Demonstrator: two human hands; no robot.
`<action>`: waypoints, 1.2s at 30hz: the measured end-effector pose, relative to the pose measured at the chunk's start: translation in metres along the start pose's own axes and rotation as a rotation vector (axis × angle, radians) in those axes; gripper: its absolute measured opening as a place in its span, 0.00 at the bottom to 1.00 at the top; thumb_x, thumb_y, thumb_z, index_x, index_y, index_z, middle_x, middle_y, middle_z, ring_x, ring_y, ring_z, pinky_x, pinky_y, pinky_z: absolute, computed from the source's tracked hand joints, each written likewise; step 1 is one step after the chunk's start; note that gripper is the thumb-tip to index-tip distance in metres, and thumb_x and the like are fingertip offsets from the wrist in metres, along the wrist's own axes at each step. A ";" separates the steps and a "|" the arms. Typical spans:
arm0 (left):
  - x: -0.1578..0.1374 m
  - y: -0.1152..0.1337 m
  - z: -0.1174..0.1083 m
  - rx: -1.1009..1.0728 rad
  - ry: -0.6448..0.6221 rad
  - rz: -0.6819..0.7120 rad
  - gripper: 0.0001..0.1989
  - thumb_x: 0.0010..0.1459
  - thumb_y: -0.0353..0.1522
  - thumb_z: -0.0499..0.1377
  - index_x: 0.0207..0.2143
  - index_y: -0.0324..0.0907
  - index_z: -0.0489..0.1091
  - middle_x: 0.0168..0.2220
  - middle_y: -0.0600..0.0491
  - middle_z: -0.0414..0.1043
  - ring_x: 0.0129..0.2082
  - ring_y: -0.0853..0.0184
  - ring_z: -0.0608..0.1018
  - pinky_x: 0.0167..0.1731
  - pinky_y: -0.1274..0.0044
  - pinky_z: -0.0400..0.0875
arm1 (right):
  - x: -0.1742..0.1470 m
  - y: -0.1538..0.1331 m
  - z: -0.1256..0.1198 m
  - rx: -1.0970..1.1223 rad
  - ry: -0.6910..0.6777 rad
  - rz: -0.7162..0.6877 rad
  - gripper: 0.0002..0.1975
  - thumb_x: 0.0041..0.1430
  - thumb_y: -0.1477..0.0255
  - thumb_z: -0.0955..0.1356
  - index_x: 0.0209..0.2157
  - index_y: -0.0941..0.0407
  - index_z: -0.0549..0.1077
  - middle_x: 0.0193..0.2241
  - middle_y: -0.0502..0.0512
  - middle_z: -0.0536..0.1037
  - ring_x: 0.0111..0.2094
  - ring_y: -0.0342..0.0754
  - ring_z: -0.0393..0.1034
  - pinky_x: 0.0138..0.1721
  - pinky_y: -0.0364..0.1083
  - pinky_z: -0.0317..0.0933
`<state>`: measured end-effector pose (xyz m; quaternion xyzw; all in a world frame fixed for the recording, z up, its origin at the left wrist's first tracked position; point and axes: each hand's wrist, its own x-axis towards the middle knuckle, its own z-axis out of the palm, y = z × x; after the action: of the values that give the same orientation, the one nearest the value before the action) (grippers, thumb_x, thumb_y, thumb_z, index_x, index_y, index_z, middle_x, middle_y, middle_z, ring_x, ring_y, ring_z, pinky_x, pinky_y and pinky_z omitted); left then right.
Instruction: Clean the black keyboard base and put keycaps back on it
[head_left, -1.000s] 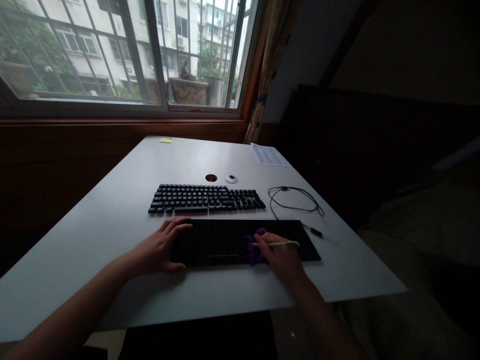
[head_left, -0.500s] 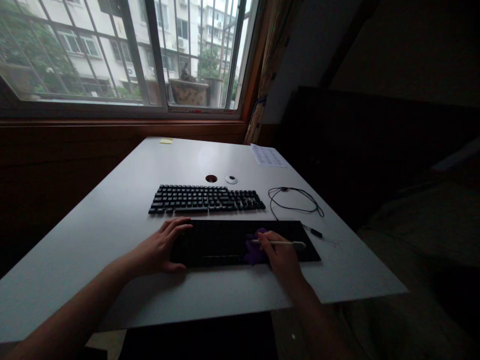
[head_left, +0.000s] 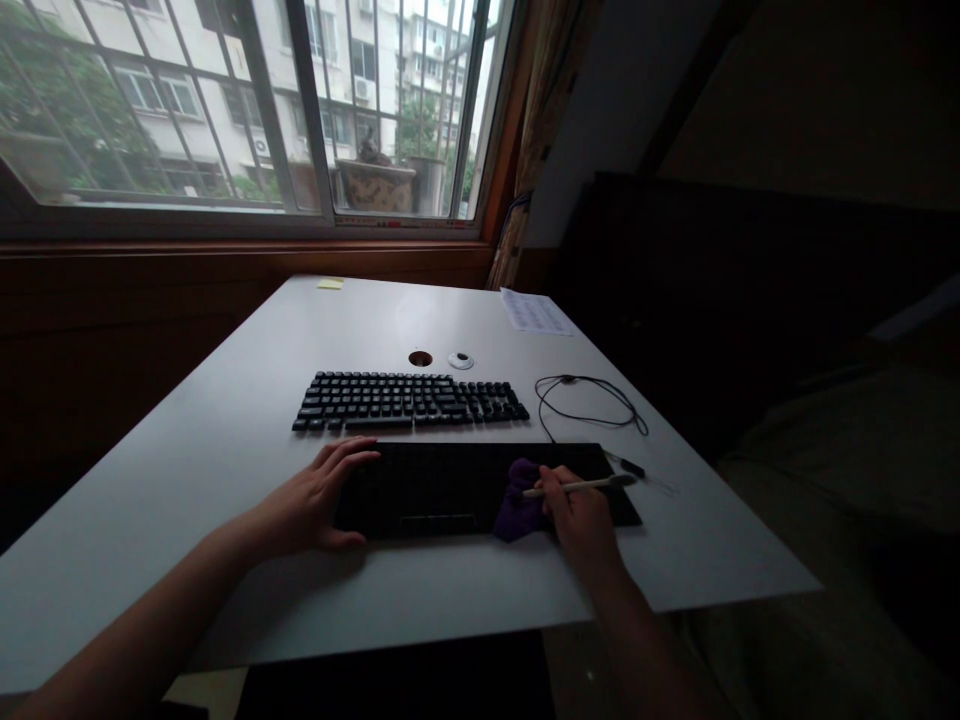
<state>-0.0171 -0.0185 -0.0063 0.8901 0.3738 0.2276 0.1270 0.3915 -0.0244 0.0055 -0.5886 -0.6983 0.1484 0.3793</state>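
A flat black keyboard base (head_left: 435, 485) lies across the front of the desk. At its left end is my left hand (head_left: 330, 495), fingers over the far edge and thumb along the near edge, gripping it. My right hand (head_left: 581, 515) pinches a thin pale stick (head_left: 596, 484) with a broader rounded end pointing right. Under the stick's left tip a purple cloth (head_left: 519, 505) rests on the right part of the base, touching my fingers. Just beyond, loose-looking black keycaps (head_left: 375, 400) are laid out in keyboard order.
A thin black cable (head_left: 589, 380) loops on the right, its plug (head_left: 632, 468) near the base. Farther back are a round desk hole (head_left: 421, 358), its white cover (head_left: 460, 360), printed paper (head_left: 536, 312) and a yellow note (head_left: 331, 284). The white desk (head_left: 225, 400) meets a windowed wall.
My right hand has shifted a little to the right with the stick and cloth. The stick now tilts up toward its right end. My left hand keeps its hold on the base.
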 end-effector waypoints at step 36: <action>-0.001 0.000 -0.001 0.016 -0.025 -0.018 0.49 0.53 0.45 0.72 0.69 0.48 0.50 0.71 0.38 0.51 0.68 0.41 0.59 0.64 0.48 0.63 | 0.018 0.032 -0.046 0.012 -0.142 0.107 0.25 0.70 0.52 0.62 0.25 0.53 0.73 0.18 0.49 0.74 0.21 0.47 0.69 0.25 0.44 0.60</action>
<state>-0.0184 -0.0195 -0.0055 0.8905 0.3819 0.2122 0.1267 0.4465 -0.0098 0.0222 -0.6108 -0.6900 0.2142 0.3239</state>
